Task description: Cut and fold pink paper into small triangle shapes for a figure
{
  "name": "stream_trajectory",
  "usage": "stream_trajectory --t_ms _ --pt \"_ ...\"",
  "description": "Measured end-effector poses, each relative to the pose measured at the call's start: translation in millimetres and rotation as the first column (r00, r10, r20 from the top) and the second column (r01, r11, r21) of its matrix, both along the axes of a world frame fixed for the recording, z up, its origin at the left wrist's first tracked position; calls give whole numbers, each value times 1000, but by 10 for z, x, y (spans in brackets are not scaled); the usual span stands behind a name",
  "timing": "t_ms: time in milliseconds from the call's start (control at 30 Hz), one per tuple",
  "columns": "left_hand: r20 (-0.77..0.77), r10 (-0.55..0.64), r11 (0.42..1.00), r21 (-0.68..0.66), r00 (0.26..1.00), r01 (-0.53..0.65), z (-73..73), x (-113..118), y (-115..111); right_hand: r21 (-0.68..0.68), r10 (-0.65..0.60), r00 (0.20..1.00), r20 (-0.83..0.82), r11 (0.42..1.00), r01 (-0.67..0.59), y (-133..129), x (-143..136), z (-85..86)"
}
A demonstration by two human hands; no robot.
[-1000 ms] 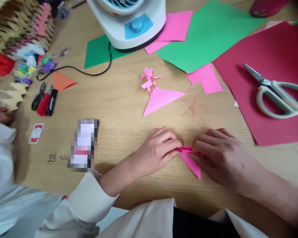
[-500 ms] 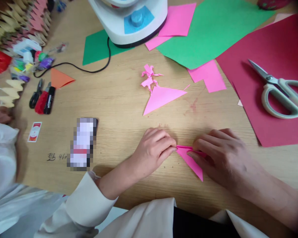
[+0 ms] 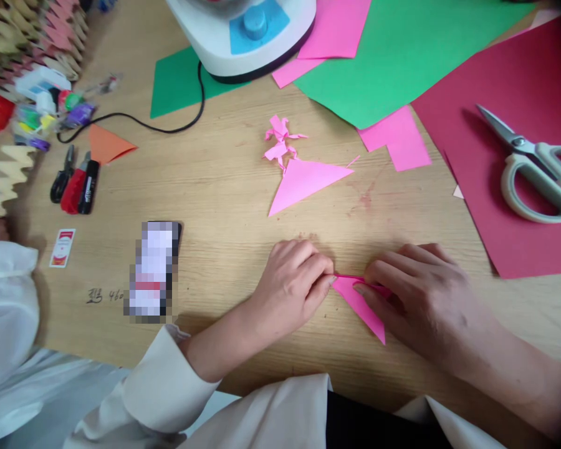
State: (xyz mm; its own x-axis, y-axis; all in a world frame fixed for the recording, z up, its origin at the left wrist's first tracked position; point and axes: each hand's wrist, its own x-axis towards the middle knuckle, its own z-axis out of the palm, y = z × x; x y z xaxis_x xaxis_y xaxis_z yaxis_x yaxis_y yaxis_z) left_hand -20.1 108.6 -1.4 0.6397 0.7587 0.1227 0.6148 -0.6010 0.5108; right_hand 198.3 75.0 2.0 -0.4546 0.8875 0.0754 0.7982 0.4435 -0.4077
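A folded piece of pink paper (image 3: 365, 312) is held low over the wooden table between both hands. Its left corner is pinched between the thumb and fingers of my left hand (image 3: 292, 280). My right hand (image 3: 423, 299) grips the upper edge farther right, thumb below and fingers over it, so part of the paper is hidden. That upper edge shows a narrow fold, while a pointed flap hangs toward me. Beyond my hands lies a pink paper triangle (image 3: 308, 181), with small twisted pink paper figures (image 3: 279, 140) touching its top edge.
Scissors (image 3: 537, 168) rest on dark red paper (image 3: 486, 218) at right. Green paper (image 3: 393, 62) and a white machine (image 3: 262, 47) with a black cord are at the back. A phone (image 3: 152, 268), an orange paper (image 3: 110, 144) and a person's white sleeve (image 3: 7, 287) are at left.
The view has shifted slightly. Both hands keep their pinch on the pink paper, which looks almost unchanged. At the left edge, the other person's sleeve has moved a little to the right.
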Motion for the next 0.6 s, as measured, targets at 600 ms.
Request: stream_trajectory --t_ms 600 --pt "-56 84 995 68 995 -80 -35 77 -34 19 -24 999 44 1000 23 -13 -19 0"
